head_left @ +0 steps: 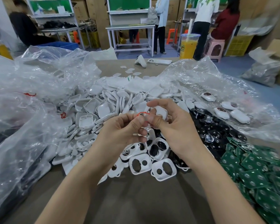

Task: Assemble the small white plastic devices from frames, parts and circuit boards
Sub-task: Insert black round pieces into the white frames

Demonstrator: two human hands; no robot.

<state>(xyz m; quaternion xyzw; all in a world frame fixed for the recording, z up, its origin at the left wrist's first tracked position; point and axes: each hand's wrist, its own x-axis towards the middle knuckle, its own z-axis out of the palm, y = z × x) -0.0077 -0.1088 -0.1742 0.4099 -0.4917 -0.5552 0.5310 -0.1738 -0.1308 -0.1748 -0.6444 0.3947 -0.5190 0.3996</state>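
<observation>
Now I am watching the left hand [124, 126] pinching a thin red loop [142, 112]; the right hand [171, 126], at three o'clock, is gripping a small white plastic shell [161, 111], seemingly steadying it.

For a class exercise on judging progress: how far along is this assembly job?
Done: a few closed white devices lie on the plastic sheet at right. In hand: the right hand holds a white part while the left hand pinches a thin red strand. Left: large piles of white shells, open frames and green circuit boards.
</observation>
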